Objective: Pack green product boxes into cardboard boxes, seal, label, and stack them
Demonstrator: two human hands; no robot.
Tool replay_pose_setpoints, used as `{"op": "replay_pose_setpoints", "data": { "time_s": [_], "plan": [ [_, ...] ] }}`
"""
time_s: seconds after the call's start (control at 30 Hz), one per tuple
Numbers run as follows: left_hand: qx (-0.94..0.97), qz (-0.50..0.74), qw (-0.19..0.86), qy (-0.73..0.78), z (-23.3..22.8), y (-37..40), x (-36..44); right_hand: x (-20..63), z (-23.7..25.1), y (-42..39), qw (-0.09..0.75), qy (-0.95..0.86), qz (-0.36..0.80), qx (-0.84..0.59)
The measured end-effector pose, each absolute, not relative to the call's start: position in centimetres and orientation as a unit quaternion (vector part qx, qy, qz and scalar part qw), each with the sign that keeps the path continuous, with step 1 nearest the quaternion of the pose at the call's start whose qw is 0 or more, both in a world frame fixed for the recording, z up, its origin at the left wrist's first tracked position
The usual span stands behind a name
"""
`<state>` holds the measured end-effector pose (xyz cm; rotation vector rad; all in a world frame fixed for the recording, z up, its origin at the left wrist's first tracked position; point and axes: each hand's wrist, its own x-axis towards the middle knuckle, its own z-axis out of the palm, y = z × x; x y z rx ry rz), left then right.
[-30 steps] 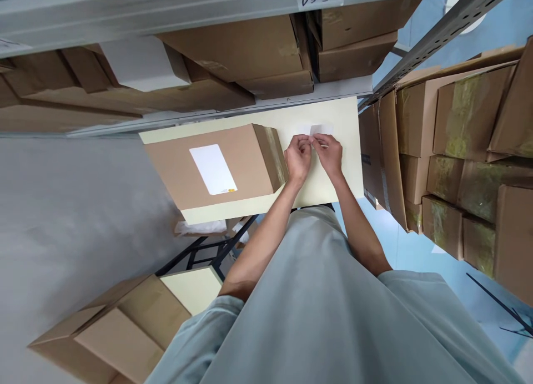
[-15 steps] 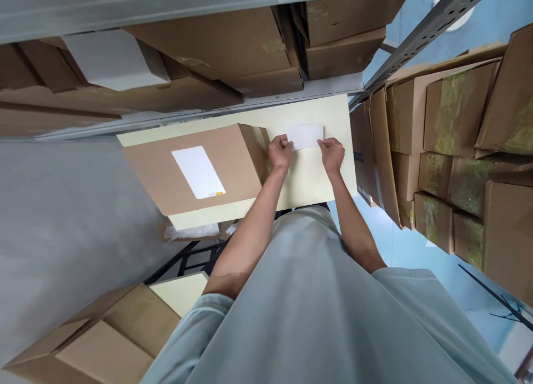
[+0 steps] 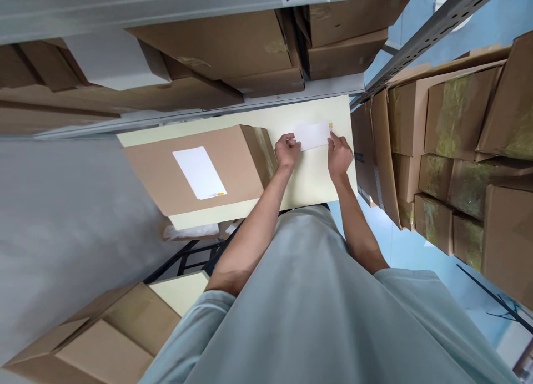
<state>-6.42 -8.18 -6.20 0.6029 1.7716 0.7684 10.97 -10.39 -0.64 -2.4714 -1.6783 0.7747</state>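
Observation:
A white paper sheet with a small yellow mark at its right end is held over a cream-coloured board. My left hand pinches its left end, fingers curled. At the other end my right hand is closed on the corner by the yellow mark, thumb and forefinger together. Left of my hands a cardboard box lies on the same board. Its top carries a white label with a yellow mark at one corner.
A metal shelf beam tagged D3-5-5 runs across the top, with cardboard boxes behind it. On the right, taped cartons are stacked beside the board. Another box sits at the lower left, near a grey wall.
Both hands and the paper have shifted slightly to the right. My right hand has moved up the paper's right end, next to the yellow mark. The labelled box stays put.

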Motion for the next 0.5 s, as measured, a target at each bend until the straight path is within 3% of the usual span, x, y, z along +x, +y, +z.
{"op": "replay_pose_setpoints", "data": {
  "time_s": [0.1, 0.33, 0.5],
  "plan": [
    [0.251, 0.312, 0.542, 0.739, -6.1, -7.9, -6.7, 10.5, -0.5, -10.7, 0.008, -0.577, 0.218, -0.787],
    [0.356, 0.289, 0.479, 0.749, -4.1, -7.6, -5.9, 9.7, -1.2, -11.3, 0.068, -0.616, 0.174, -0.766],
    [0.373, 0.277, 0.521, 0.716, -1.5, -7.0, -5.6, 7.7, 0.4, -12.5, 0.111, -0.690, 0.199, -0.687]
  ]
}}
